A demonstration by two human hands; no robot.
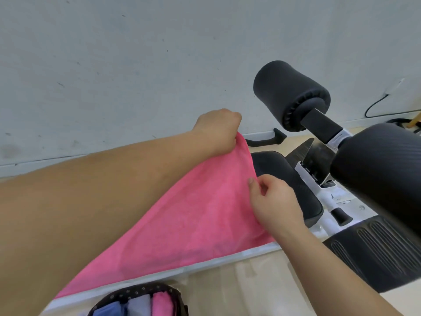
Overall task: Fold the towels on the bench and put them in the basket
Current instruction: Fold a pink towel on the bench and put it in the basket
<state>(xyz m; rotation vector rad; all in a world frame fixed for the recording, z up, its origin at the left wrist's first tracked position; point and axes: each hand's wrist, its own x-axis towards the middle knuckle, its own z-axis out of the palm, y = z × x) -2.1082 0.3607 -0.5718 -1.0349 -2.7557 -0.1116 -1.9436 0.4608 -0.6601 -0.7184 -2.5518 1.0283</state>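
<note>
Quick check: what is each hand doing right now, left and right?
Left hand: grips the raised far corner of the pink towel.
Right hand: pinches the same towel's edge between thumb and fingers.

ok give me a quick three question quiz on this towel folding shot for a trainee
1. True or false: the right hand pinches the pink towel at its edge.
2. Which hand grips the towel's far corner? A) left hand B) right hand
3. Fill in: folded towels already sit in the ___.

Key: 1 true; 2 A; 3 basket
</note>
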